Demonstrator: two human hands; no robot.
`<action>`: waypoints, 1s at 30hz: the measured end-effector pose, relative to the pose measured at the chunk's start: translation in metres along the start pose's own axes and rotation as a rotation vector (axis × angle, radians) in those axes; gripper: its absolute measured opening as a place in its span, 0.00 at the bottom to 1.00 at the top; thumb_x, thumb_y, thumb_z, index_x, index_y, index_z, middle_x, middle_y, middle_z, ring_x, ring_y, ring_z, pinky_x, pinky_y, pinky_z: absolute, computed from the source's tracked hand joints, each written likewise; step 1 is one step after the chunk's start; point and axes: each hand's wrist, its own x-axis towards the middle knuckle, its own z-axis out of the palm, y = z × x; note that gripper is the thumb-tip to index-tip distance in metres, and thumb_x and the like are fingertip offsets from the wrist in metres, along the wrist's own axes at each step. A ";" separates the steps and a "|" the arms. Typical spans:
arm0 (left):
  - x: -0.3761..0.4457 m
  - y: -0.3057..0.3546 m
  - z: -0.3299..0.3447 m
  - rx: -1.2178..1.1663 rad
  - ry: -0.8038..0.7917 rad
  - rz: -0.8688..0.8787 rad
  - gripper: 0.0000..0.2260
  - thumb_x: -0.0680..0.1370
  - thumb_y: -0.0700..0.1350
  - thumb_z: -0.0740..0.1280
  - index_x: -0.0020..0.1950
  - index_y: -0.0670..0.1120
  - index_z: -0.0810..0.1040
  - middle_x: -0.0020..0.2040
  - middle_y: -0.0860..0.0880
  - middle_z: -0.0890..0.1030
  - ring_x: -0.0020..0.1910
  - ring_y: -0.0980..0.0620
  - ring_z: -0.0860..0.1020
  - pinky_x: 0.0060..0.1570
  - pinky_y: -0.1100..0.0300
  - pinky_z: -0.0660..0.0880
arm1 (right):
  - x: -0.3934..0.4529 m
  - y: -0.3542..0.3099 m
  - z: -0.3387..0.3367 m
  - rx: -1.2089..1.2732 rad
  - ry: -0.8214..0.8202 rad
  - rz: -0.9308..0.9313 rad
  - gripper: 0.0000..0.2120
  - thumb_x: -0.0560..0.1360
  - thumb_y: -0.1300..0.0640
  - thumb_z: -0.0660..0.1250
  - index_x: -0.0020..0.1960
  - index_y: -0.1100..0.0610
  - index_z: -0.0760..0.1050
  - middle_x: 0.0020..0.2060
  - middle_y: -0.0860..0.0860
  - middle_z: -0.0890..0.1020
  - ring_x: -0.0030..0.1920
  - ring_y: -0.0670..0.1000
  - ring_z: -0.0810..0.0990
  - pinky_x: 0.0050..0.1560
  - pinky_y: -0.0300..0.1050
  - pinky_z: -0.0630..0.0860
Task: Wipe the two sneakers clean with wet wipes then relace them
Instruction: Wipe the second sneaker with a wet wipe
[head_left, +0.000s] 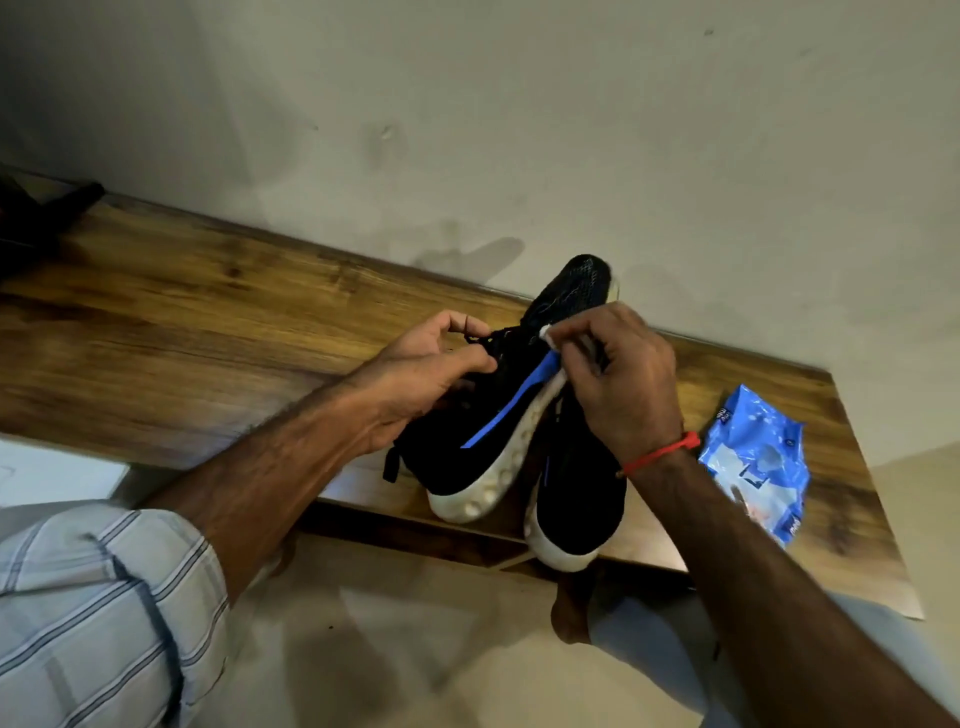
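sleeve: a striped shirt sleeve (98, 597) sits closest to the camera, rolled up on the left forearm.
left hand: the left hand (421, 379) has its fingers curled around the lace area of the tilted sneaker, thumb and forefinger pinching a dark lace (475, 332) just at the fingertips.
right hand: the right hand (618, 379) has its fingers bunched together and clamped on a small white wipe (548, 332), pressed to the upper of the same shoe just beyond the left fingertips.
tilted sneaker: the black sneaker with a blue stripe (488, 415) lies on its side under both hands, white sole turned toward the right hand, toe pointing away past the fingers.
second sneaker: the other black sneaker (576, 499) sits below the right wrist, touching the first, heel and white sole hanging over the front edge of the table (208, 322).
pack: a blue wipes pack (753, 462) lies on the table just beside the right wrist, on the far side from the fingers.
progress: wiping looks to be under way on the first shoe; its sole looks fairly white, though blur hides any dirt left.
left to do: i judge the second shoe not yet wiped, and relacing not yet done on both; whether its laces are in, i cannot tell.
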 end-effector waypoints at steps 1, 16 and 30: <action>0.000 0.000 0.000 0.005 -0.008 0.016 0.12 0.79 0.36 0.69 0.60 0.49 0.77 0.39 0.49 0.84 0.32 0.56 0.79 0.28 0.62 0.77 | 0.004 0.004 -0.001 -0.021 0.031 0.025 0.05 0.73 0.67 0.71 0.45 0.59 0.82 0.41 0.52 0.82 0.44 0.44 0.78 0.51 0.24 0.67; 0.008 -0.011 0.000 0.272 -0.165 0.199 0.45 0.79 0.31 0.67 0.81 0.66 0.48 0.33 0.48 0.76 0.31 0.51 0.72 0.30 0.58 0.71 | 0.001 0.011 -0.004 -0.166 -0.053 0.044 0.07 0.71 0.68 0.70 0.46 0.59 0.82 0.43 0.54 0.83 0.46 0.56 0.82 0.52 0.38 0.71; 0.002 -0.014 0.003 0.229 -0.270 0.211 0.42 0.82 0.33 0.64 0.82 0.64 0.45 0.33 0.50 0.75 0.30 0.57 0.73 0.30 0.63 0.74 | 0.005 0.001 -0.014 -0.107 -0.009 0.070 0.07 0.71 0.67 0.71 0.46 0.58 0.83 0.43 0.52 0.85 0.45 0.52 0.83 0.52 0.37 0.74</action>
